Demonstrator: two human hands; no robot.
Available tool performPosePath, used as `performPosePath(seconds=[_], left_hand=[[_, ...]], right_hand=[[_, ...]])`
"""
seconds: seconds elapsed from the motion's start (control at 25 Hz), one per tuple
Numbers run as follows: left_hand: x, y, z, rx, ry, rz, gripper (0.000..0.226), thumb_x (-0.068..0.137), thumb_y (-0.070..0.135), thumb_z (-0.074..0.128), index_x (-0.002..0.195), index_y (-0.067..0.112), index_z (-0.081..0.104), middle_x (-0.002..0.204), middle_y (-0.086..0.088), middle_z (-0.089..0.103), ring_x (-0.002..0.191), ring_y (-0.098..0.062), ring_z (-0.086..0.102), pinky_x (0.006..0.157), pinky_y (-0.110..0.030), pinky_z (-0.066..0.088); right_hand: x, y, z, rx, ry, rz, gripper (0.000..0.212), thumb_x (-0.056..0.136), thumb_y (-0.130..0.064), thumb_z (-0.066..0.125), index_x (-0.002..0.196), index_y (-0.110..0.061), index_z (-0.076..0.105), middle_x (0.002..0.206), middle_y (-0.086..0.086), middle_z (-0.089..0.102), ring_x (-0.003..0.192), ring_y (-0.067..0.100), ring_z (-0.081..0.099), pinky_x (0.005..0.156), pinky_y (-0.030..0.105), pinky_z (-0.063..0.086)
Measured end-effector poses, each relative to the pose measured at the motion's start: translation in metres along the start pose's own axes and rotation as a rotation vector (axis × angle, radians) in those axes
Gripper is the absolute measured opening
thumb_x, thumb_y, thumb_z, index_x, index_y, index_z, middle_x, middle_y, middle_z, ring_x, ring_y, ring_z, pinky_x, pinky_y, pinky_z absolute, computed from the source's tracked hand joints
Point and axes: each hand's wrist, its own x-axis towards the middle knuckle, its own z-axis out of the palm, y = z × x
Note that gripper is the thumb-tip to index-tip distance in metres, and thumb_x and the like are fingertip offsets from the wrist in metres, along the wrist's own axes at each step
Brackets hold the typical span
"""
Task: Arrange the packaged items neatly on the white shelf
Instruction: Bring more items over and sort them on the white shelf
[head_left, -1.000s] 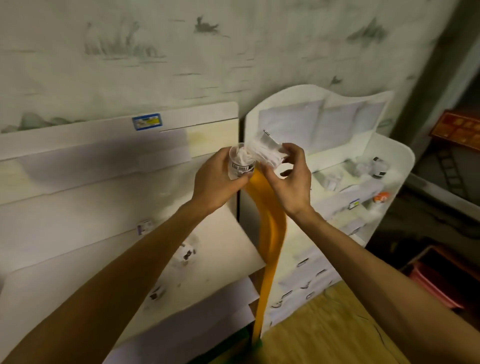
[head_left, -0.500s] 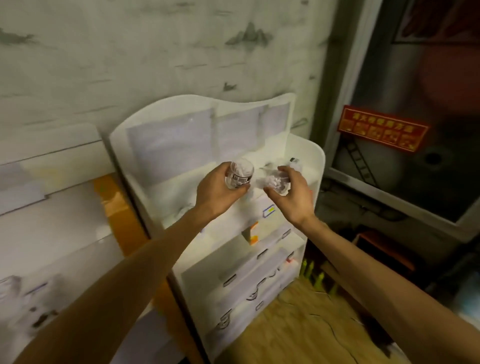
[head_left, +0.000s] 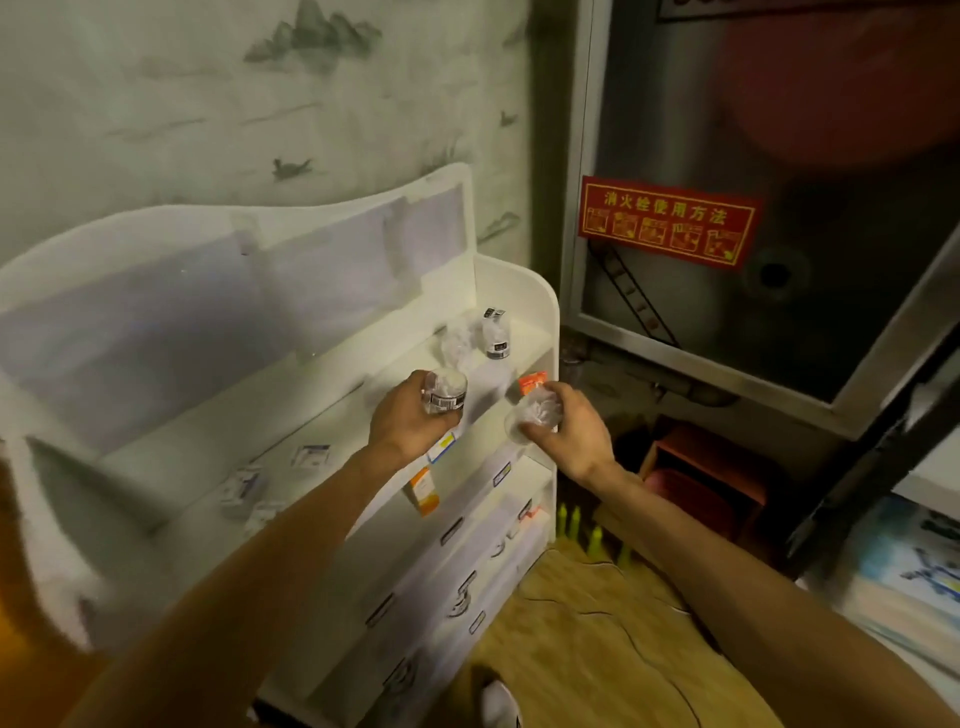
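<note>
Clear plastic barcoded jar (head_left: 444, 392) is sitting gripped in the left hand (head_left: 410, 423); the right hand (head_left: 569, 428) is pinching a crinkly clear packet (head_left: 535, 415). Reaching beyond the left hand risks toppling the small jars (head_left: 494, 335) on the white shelf (head_left: 543, 304).

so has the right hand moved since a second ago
Yes. The right hand left the left hand and now holds its packet lower, by the white shelf's right end.

Behind the unit I face a pale wall (head_left: 208, 93) painted with faint mountains and birds. To my right stands a metal-framed cabinet (head_left: 779, 312), its glass door bearing a red sign (head_left: 669, 221) with yellow characters and small pictures. Below the cabinet's bottom edge sits a red stool (head_left: 711, 467), dim in shadow. A tan mat (head_left: 597, 623) covers the floor under my arms, and small yellow-green cones (head_left: 587, 530) stand at its far edge
</note>
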Motion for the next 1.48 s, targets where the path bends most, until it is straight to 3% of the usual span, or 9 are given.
performPosePath(seconds=[0.12,0.32,0.56,0.76,1.04,1.24,1.36,1.48], left_hand=[[0.050,-0.004,0.030,0.015,-0.017,-0.035,0.049,0.068,0.044,0.079,0.109,0.026,0.060,0.109,0.003,0.070,0.099,-0.024,0.067,0.085,-0.037,0.055],[0.136,-0.005,0.066,0.042,-0.052,-0.131,0.059,0.074,0.033,0.079,0.123,0.016,0.052,0.123,-0.005,0.062,0.108,-0.031,0.061,0.082,-0.031,0.048],[0.200,-0.028,0.100,0.032,-0.070,-0.309,0.058,0.081,0.035,0.072,0.123,0.010,0.042,0.118,-0.011,0.062,0.104,-0.034,0.062,0.080,-0.037,0.049],[0.223,-0.033,0.118,-0.052,-0.073,-0.331,0.063,0.088,0.034,0.066,0.134,0.008,0.032,0.130,-0.013,0.057,0.115,-0.036,0.059,0.081,-0.036,0.045],[0.260,-0.014,0.128,-0.091,-0.041,-0.371,0.079,0.086,0.036,0.069,0.146,0.012,0.022,0.144,-0.012,0.042,0.125,-0.034,0.051,0.096,-0.044,0.047],[0.272,-0.008,0.127,-0.016,-0.029,-0.380,0.111,0.075,0.038,0.073,0.156,0.010,0.002,0.159,-0.012,0.017,0.147,-0.032,0.023,0.118,-0.044,0.028],[0.267,-0.008,0.121,0.148,-0.078,-0.363,0.113,0.083,0.040,0.068,0.156,0.006,-0.010,0.166,-0.013,-0.006,0.153,-0.028,-0.001,0.124,-0.038,0.009],[0.253,-0.011,0.106,0.350,-0.078,-0.310,0.111,0.085,0.047,0.063,0.156,0.006,-0.013,0.165,-0.012,-0.015,0.153,-0.025,-0.009,0.125,-0.036,0.001]], right_hand=[[0.042,0.021,0.008,-0.063,-0.066,0.032,0.066,0.081,-0.042,0.077,0.139,-0.027,0.046,0.132,0.001,0.054,0.117,0.022,0.056,0.096,0.038,0.049],[0.131,0.040,0.031,-0.080,-0.123,0.077,0.080,0.081,-0.039,0.079,0.147,-0.021,0.037,0.142,0.002,0.052,0.124,0.024,0.055,0.101,0.037,0.048],[0.216,0.051,0.082,-0.057,-0.166,0.063,0.084,0.082,-0.042,0.075,0.150,-0.024,0.029,0.137,0.001,0.056,0.121,0.025,0.058,0.098,0.045,0.052],[0.248,0.070,0.108,-0.055,-0.121,-0.014,0.085,0.083,-0.042,0.076,0.150,-0.027,0.025,0.150,-0.002,0.039,0.129,0.025,0.051,0.097,0.055,0.052],[0.291,0.074,0.112,0.047,-0.217,-0.058,0.084,0.086,-0.045,0.073,0.153,-0.027,0.027,0.150,-0.002,0.045,0.134,0.022,0.047,0.106,0.043,0.045],[0.312,0.087,0.104,-0.078,-0.318,-0.154,0.087,0.090,-0.041,0.070,0.157,-0.024,0.018,0.156,0.001,0.035,0.141,0.022,0.038,0.108,0.039,0.040],[0.318,0.093,0.096,-0.173,-0.371,-0.249,0.082,0.094,-0.043,0.064,0.158,-0.020,0.018,0.162,0.004,0.026,0.147,0.023,0.027,0.115,0.039,0.031],[0.323,0.089,0.091,-0.239,-0.324,-0.394,0.072,0.099,-0.048,0.052,0.157,-0.014,0.024,0.163,0.008,0.025,0.150,0.025,0.021,0.121,0.039,0.020]])
